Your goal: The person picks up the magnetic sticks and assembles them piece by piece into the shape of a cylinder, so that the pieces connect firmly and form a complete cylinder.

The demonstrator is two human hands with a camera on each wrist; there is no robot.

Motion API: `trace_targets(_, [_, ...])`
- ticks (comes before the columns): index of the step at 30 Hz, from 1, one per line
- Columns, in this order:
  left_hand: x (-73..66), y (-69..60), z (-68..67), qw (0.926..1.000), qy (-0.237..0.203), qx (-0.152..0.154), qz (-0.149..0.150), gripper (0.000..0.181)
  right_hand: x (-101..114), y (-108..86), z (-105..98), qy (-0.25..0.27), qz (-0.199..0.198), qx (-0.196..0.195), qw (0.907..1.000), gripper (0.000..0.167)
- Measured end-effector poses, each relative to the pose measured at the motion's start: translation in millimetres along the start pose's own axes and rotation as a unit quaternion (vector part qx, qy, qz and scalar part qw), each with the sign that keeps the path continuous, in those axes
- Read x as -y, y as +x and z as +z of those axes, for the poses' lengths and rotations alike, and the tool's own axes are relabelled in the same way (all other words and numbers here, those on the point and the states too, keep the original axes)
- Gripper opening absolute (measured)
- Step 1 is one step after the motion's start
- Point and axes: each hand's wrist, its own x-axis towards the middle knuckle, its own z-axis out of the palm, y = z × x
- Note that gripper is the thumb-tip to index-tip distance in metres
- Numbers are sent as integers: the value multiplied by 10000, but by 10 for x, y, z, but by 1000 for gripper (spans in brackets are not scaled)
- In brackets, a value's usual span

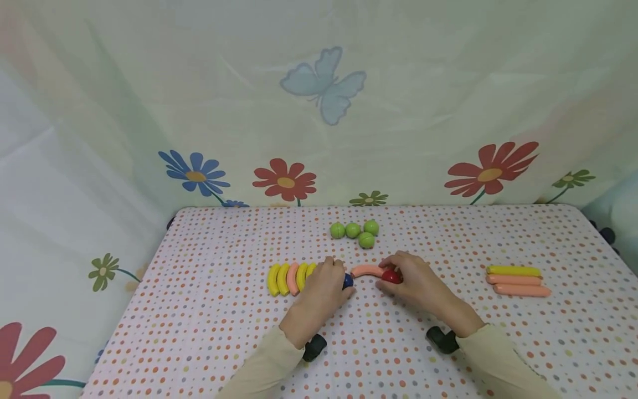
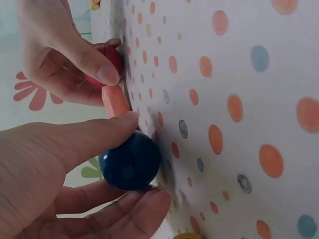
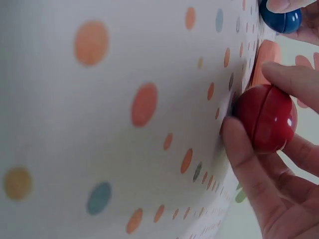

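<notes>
My left hand (image 1: 321,289) pinches a glossy blue ball (image 2: 130,162) between thumb and fingers, low at the tabletop. To its right, my right hand (image 1: 418,281) grips a glossy red ball (image 3: 266,119) with a seam line around it. Between the two balls lies a curved pink stick (image 1: 368,270), its right end at the red ball; whether they touch cannot be told. Left of my left hand, several curved yellow pieces (image 1: 283,279) and a curved pink piece (image 1: 293,279) lie side by side. The hand partly covers that row's right end.
Several green balls (image 1: 352,230) sit beyond the hands. At the right lie a straight yellow stick (image 1: 513,271) and two straight pink sticks (image 1: 521,290), side by side. A dotted cloth covers the table (image 1: 199,332); a flowered curtain (image 1: 399,138) hangs behind its far edge.
</notes>
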Motion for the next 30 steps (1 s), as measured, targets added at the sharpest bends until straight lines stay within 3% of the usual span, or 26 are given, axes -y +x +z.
trace_targets(10, [13, -22, -23, 9989, -458, -29, 39, 35, 14, -9, -23, 174, -462, -5, 9988, 31])
trace_targets(22, [-6, 7, -11, 9992, -334, 9, 236, 33, 43, 11, -13, -126, -268, 310, 9991, 30])
trace_targets(30, [53, 2, -6, 9982, -564, 157, 126, 37, 83, 6, 9, -254, -208, 473, 9983, 34])
